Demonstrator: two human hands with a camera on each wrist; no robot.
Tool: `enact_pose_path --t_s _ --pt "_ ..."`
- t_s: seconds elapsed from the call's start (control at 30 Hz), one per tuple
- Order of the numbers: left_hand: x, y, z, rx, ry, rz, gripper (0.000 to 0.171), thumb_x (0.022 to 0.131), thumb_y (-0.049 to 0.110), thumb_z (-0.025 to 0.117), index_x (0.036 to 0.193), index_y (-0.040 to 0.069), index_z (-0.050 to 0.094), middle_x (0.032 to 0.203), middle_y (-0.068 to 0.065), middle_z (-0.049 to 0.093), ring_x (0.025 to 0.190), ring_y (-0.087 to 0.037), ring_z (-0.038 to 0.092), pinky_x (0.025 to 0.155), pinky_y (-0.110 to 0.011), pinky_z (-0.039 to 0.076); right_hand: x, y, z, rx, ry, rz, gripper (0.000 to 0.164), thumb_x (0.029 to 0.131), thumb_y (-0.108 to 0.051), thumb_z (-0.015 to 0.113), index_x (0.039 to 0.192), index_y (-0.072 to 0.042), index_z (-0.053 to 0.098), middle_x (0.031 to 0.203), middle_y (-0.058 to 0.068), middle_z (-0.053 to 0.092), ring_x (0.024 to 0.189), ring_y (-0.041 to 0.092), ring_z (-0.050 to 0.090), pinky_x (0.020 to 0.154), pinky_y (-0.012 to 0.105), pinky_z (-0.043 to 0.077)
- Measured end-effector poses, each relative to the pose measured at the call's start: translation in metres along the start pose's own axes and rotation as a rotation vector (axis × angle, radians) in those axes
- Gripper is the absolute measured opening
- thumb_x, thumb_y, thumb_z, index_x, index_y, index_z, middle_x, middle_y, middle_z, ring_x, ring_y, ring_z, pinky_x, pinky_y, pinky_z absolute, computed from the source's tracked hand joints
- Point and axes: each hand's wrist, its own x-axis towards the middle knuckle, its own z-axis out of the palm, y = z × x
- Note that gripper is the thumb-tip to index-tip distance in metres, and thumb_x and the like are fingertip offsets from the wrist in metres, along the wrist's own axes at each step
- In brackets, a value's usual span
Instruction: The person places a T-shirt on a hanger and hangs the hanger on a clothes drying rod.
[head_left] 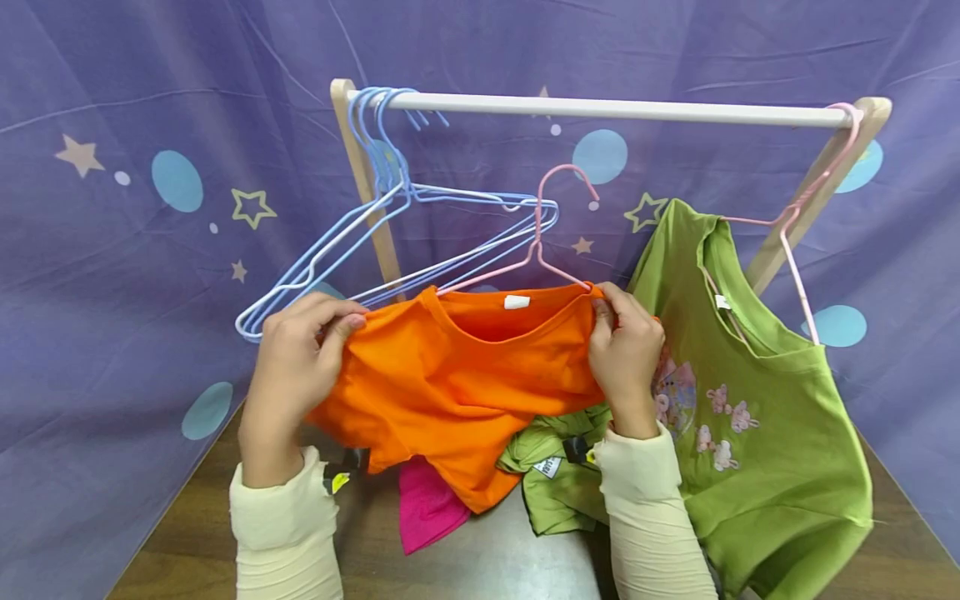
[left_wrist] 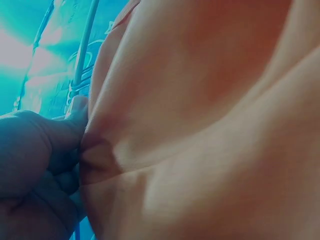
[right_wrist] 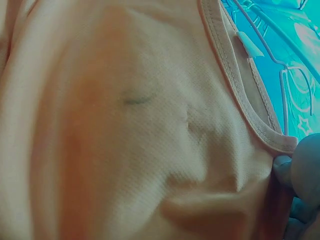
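Note:
An orange T-shirt [head_left: 450, 367] hangs between my hands with a pink hanger [head_left: 538, 225] inside it; the hook and upper arms stick out of the neckline, below the rail. My left hand [head_left: 296, 354] pinches the shirt at its left shoulder. At the right, near the neckline, my right hand [head_left: 626, 346] grips the fabric between thumb and fingers. A white label [head_left: 517, 302] shows inside the back of the collar. The lower ends of the hanger are hidden in the cloth. Both wrist views show the shirt's fabric [left_wrist: 190, 125] stretching away from the pinching fingers.
A rack with a white rail [head_left: 600, 107] stands behind. Several blue and white hangers [head_left: 390, 187] hang at its left end. At the right, a green T-shirt [head_left: 757, 400] hangs on another pink hanger [head_left: 795, 217]. Magenta cloth [head_left: 427, 508] and crumpled green clothing [head_left: 558, 492] lie on the table [head_left: 187, 517].

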Motion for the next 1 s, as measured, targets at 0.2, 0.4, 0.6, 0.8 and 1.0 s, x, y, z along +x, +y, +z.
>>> enact_pose_path --t_s 0.2,0.4,0.6,0.8,1.0 --pt "-0.003 -0.002 -0.006 0.005 -0.068 -0.004 0.008 0.091 -0.002 0.073 0.096 0.001 0.078 0.085 -0.007 0.072 0.069 -0.016 0.055 0.068 -0.021 0.038 0.000 0.000 0.000 0.010 -0.009 0.007 0.009 0.096 -0.007 0.069 0.099 -0.002 0.076 0.092 0.015 0.075 0.082 0.032 0.072 0.075 0.048 0.055" --pt "0.000 0.005 -0.001 0.063 -0.031 0.013 0.012 0.093 0.005 0.072 0.100 -0.003 0.076 0.091 -0.014 0.072 0.085 -0.031 0.067 0.083 -0.039 0.050 0.000 -0.002 0.001 0.019 -0.022 -0.014 0.010 0.092 0.001 0.069 0.098 -0.001 0.076 0.092 0.015 0.075 0.082 0.033 0.072 0.074 0.049 0.055" --pt "0.003 0.021 0.017 0.144 -0.071 0.046 0.019 0.091 0.009 0.077 0.106 -0.003 0.075 0.098 -0.016 0.071 0.089 -0.036 0.062 0.083 -0.048 0.051 -0.003 -0.008 0.005 -0.001 -0.049 -0.018 0.011 0.092 0.000 0.068 0.099 -0.003 0.076 0.092 0.014 0.075 0.083 0.033 0.073 0.071 0.049 0.054" --pt "0.003 0.021 0.023 0.143 -0.105 0.053 0.011 0.089 -0.002 0.075 0.099 -0.002 0.077 0.092 -0.014 0.072 0.083 -0.035 0.062 0.079 -0.046 0.053 -0.005 -0.011 0.006 -0.006 -0.034 0.005 0.012 0.092 -0.001 0.069 0.101 -0.003 0.076 0.094 0.013 0.076 0.084 0.034 0.073 0.072 0.051 0.053" --pt "0.001 0.015 0.016 0.126 -0.079 0.043 0.012 0.084 -0.006 0.078 0.095 -0.001 0.077 0.088 -0.014 0.072 0.081 -0.035 0.064 0.077 -0.047 0.051 -0.002 -0.009 0.003 0.007 -0.031 0.004 0.010 0.092 -0.002 0.070 0.101 -0.002 0.076 0.096 0.015 0.075 0.086 0.035 0.073 0.077 0.052 0.054"
